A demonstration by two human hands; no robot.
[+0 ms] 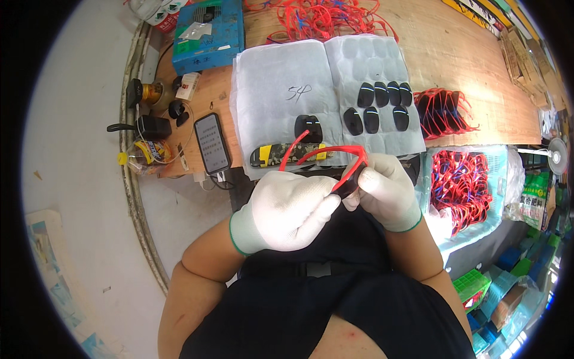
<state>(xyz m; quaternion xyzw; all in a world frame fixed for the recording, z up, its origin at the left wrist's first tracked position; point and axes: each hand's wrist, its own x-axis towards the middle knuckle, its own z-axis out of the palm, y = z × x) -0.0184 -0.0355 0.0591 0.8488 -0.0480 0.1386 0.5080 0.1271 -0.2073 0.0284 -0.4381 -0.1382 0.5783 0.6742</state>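
Both my hands wear white gloves with green cuffs and meet in front of my body. Between them is a pair of red-framed sunglasses point(353, 149) with a dark lens point(347, 185). My left hand point(293, 206) pinches the lens end, its fingers closed. My right hand point(385, 188) grips the other side of the frame, thumb on the front. The red temples reach up and left over a camouflage-patterned tool with yellow bands point(290, 155). Just beyond lie dark lenses point(308, 127) on white padded paper point(281, 78), with several more lenses point(381, 94) on its right part.
Red frames point(326, 18) pile at the back; a row of assembled glasses point(445, 112) stands right. A light-blue basket point(497, 206) holds more red frames. On the left are a phone point(212, 143), a blue box point(209, 36) and a plastic bottle point(140, 157).
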